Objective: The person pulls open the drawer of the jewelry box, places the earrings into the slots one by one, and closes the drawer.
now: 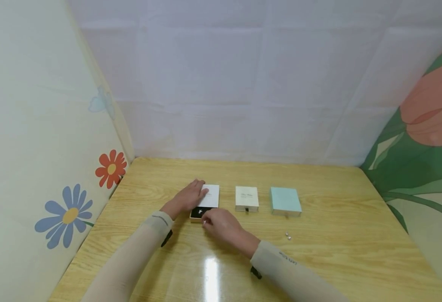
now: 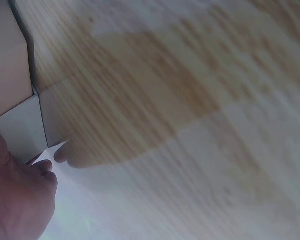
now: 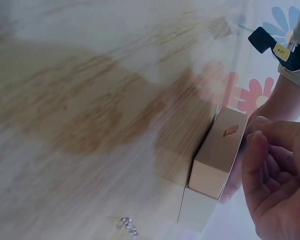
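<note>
Nearest, btm of frame: two pale sleeves (image 1: 122, 264) come in, L one lower left of ctr, R one lower right; dark strap (image 1: 256, 272) under R cuff. Tabletop (image 1: 338, 251) is wood-grain w/ a bright glare strip (image 1: 211, 277) at btm ctr.

Just above, approx ctr: R hand (image 1: 222, 224), thumb & index tips drawn together at the drawer's near right corner. R grip narrow, pinching a tiny pale item (image 1: 204, 222), too small to ID. Off to the right, lower right of ctr, two shiny bits (image 1: 289, 238) lie close tog. on the tabletop; R wrist cam shows them sparkly, btm of frame.

Next, ctr-left: drawer (image 1: 196, 220) stands part-way out of the white box (image 1: 212, 195), black inside w/ a small silvery piece (image 1: 200, 211) on it. R wrist cam shows orange pull tab (image 3: 231, 131) on its front. L hand (image 1: 188, 197) lies at the box's left side, thumb on top; L grip holds the box.

Same row, going right: cream box (image 1: 247, 197) w/ dark tab, then light-blue box (image 1: 285, 199), both apart.

Farthest: pale cloth (image 1: 224, 75) across top; blue flower (image 1: 64, 212) & red flower (image 1: 111, 169) on left panel.
</note>
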Motion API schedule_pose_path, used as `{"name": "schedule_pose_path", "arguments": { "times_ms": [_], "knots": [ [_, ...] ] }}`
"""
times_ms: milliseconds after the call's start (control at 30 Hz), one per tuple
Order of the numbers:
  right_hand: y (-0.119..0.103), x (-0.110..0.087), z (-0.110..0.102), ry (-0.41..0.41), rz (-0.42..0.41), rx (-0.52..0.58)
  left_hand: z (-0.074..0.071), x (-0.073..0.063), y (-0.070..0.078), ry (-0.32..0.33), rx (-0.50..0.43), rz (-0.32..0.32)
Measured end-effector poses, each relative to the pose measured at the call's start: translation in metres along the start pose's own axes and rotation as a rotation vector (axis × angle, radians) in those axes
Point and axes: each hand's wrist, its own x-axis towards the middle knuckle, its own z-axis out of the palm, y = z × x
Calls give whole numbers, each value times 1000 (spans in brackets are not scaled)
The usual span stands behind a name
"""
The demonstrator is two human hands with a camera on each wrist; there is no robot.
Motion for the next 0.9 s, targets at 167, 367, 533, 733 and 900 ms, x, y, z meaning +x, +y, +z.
{"name": "schedule_pose_path", "arguments": {
  "times_ms": [167,367,533,733,900],
  "knots": [
    [4,1,1,26,31,49,2,0,-1,3,2,0],
    [12,4,1,84,8,76,2,1,-2,5,-1,3],
    [16,5,1,92,18,77,3,1,-2,20,-5,14],
    [18,7,1,102,27,80,3,2,-2,18,2,12],
    [20,8,0,116,27,80,3,3,-3,10,9,9]
  ]
}}
